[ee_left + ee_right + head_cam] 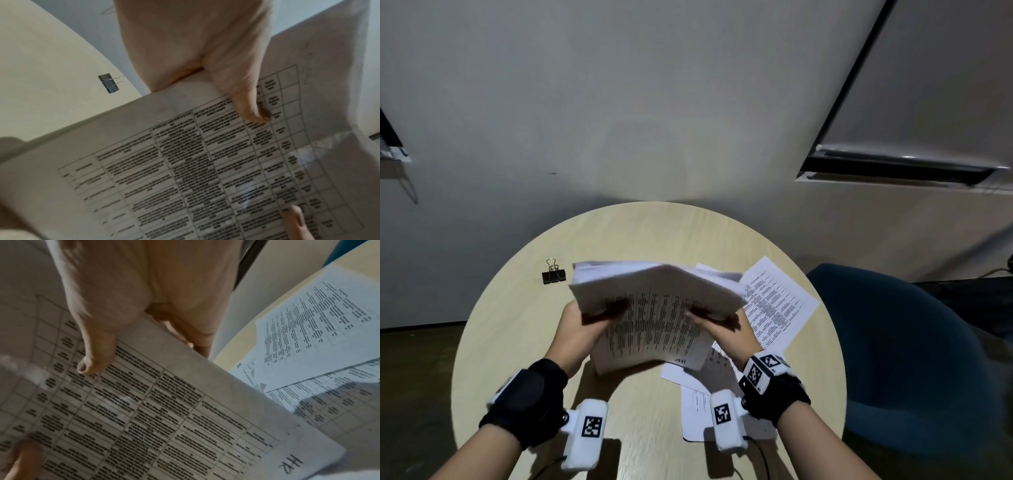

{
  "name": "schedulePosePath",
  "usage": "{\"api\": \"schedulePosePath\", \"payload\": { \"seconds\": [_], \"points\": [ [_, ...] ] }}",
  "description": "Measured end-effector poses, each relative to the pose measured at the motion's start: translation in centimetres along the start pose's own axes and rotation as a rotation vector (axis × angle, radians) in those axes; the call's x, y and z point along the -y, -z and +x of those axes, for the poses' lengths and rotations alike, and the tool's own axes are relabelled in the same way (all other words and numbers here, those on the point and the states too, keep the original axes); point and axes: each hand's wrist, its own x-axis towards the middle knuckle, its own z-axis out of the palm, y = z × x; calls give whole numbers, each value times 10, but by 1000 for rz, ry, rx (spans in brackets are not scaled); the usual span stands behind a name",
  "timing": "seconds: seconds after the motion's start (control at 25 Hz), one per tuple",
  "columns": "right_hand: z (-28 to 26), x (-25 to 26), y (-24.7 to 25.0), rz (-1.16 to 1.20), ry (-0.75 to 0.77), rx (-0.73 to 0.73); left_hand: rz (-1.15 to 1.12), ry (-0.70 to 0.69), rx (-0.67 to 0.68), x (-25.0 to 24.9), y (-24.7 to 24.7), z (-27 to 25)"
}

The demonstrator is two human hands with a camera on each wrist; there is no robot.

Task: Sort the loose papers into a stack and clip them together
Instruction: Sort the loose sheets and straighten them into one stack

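Observation:
A thick stack of printed papers (654,315) is held tilted above the round table, its lower edge near the tabletop. My left hand (582,318) grips its left side, thumb (251,107) on the top sheet. My right hand (722,325) grips the right side, thumb (96,356) pressed on the printed table; the fingers sit behind the stack. The top sheet bears a handwritten "HR" (290,465). A black binder clip (553,274) lies on the table to the left, also seen as the binder clip (109,84) beyond my left hand.
Several loose printed sheets (774,305) lie on the right part of the round wooden table (517,342), some under the stack and my right wrist. A dark blue chair (911,359) stands at the right. A grey wall rises behind.

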Motion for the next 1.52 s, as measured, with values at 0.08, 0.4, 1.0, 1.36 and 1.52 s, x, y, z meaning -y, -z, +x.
{"api": "schedulePosePath", "payload": {
  "seconds": [0.08,0.4,1.0,1.36,1.52],
  "points": [
    [0,5,-1,12,-40,-9,-3,40,-29,4,1,7],
    [15,7,-16,-215,-294,-54,146,120,-82,28,1,14],
    [36,53,9,-786,322,-61,883,-405,-269,-26,5,25],
    [6,21,24,-131,107,-78,188,67,-288,8,58,11],
    [-23,-6,9,14,-177,-110,254,159,-290,45,56,-11]
  ]
}}
